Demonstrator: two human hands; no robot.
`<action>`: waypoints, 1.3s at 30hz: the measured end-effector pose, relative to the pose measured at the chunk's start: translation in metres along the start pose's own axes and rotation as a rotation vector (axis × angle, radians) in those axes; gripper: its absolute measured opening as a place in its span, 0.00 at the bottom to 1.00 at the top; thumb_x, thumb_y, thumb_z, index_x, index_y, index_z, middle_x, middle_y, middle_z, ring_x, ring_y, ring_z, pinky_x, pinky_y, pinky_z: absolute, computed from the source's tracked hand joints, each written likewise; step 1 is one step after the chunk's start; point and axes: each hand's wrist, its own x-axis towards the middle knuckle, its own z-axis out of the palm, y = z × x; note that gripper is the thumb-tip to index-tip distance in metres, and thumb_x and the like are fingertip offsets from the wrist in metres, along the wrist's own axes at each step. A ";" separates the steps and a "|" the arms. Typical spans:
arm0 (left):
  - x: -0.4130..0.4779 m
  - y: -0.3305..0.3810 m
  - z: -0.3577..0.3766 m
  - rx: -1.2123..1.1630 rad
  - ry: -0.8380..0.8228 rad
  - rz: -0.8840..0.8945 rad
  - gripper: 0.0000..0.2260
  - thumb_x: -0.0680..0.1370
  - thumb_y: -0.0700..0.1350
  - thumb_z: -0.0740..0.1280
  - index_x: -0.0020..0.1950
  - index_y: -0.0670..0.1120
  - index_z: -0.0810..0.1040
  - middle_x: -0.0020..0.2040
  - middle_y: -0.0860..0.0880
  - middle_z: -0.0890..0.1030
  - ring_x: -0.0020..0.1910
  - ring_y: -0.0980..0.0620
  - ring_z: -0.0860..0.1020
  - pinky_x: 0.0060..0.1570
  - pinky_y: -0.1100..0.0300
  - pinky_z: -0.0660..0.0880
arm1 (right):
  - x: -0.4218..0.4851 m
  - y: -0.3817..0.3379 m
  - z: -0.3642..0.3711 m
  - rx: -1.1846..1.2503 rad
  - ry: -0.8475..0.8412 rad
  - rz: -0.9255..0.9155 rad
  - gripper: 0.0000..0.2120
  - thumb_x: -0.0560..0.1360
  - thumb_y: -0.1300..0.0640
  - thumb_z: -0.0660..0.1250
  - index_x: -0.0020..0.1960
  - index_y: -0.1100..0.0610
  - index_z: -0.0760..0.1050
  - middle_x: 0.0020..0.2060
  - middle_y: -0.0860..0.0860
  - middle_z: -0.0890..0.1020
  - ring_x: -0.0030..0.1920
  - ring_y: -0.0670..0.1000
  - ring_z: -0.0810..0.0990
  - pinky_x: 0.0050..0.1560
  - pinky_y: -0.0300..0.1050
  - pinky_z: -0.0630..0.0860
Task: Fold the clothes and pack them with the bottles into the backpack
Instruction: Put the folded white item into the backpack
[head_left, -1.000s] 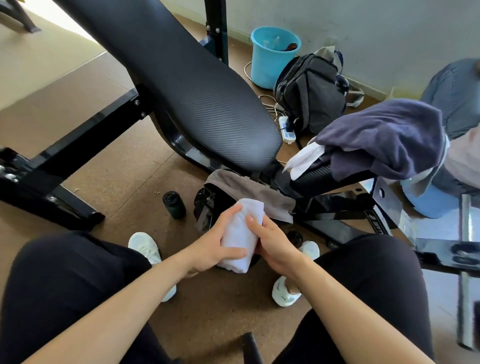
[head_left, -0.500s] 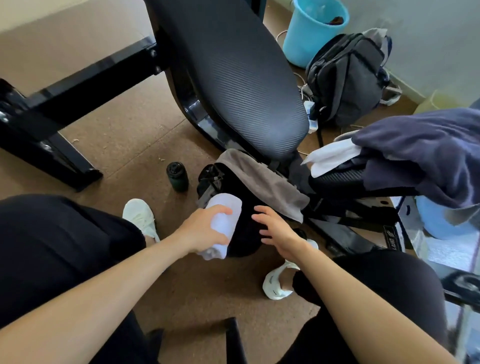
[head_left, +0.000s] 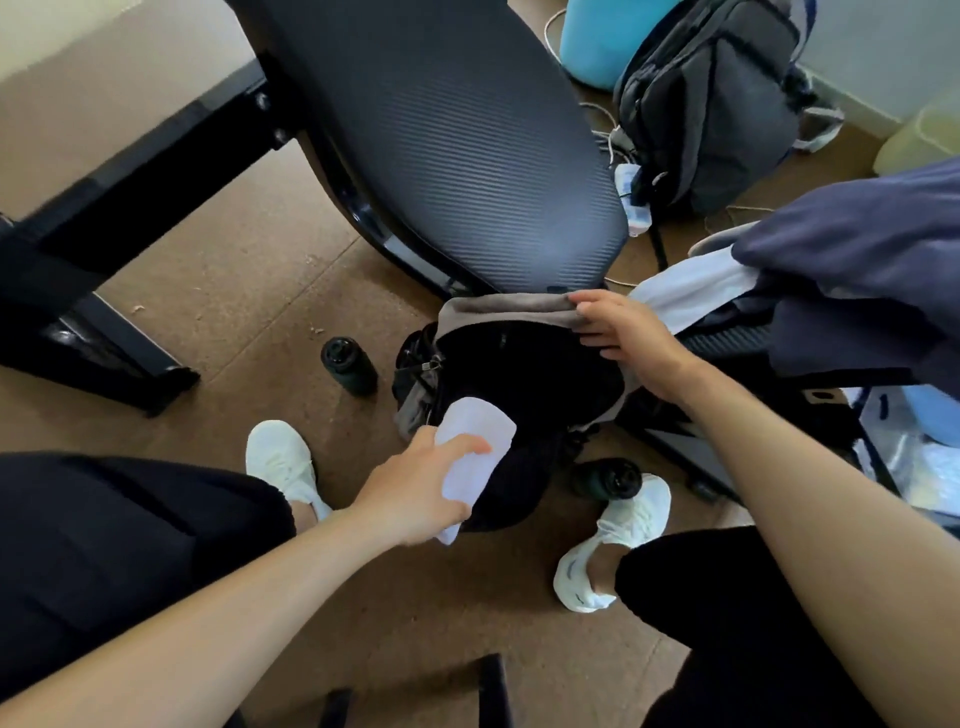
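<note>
Two hands are working at the black backpack, which is sitting on the floor just below the tip of the bench pad.

Left hand is gripping a rolled white cloth, fingers curled round it. The roll is pointing into the pack's open mouth, its far end lying over the near rim; how far in it is reaching, cannot tell.

Right hand is clamping the grey flap at the far rim, fingers hooked over its edge.

Bottles: one dark bottle is standing upright on the floor just left of the pack, apart from it. A second bottle is lying near the pack's right side, touching the right shoe. Left shoe is resting near the pack's left corner.

Clothes: a navy garment is lying heaped on the right, with a white garment poking out beneath it.

A grey bag is leaning beside a blue bucket at the wall.
</note>
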 end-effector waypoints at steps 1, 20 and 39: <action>0.013 0.002 -0.002 0.085 0.004 0.026 0.29 0.79 0.49 0.69 0.74 0.68 0.59 0.73 0.51 0.60 0.41 0.48 0.78 0.35 0.55 0.77 | 0.003 -0.002 -0.002 0.013 -0.007 0.012 0.18 0.79 0.44 0.63 0.66 0.47 0.78 0.57 0.51 0.83 0.60 0.52 0.81 0.51 0.43 0.72; 0.233 -0.019 0.078 0.925 -0.042 0.078 0.28 0.83 0.49 0.59 0.83 0.52 0.56 0.84 0.48 0.38 0.82 0.39 0.38 0.77 0.33 0.39 | 0.042 0.011 -0.014 0.192 0.004 0.080 0.19 0.78 0.40 0.62 0.57 0.51 0.83 0.52 0.55 0.86 0.56 0.53 0.83 0.55 0.47 0.71; 0.170 -0.033 0.063 0.333 0.140 0.256 0.16 0.81 0.42 0.64 0.68 0.51 0.77 0.81 0.48 0.63 0.82 0.44 0.56 0.77 0.47 0.56 | 0.021 0.003 -0.004 0.053 0.012 0.060 0.10 0.81 0.50 0.65 0.56 0.53 0.81 0.51 0.54 0.86 0.52 0.52 0.85 0.50 0.46 0.77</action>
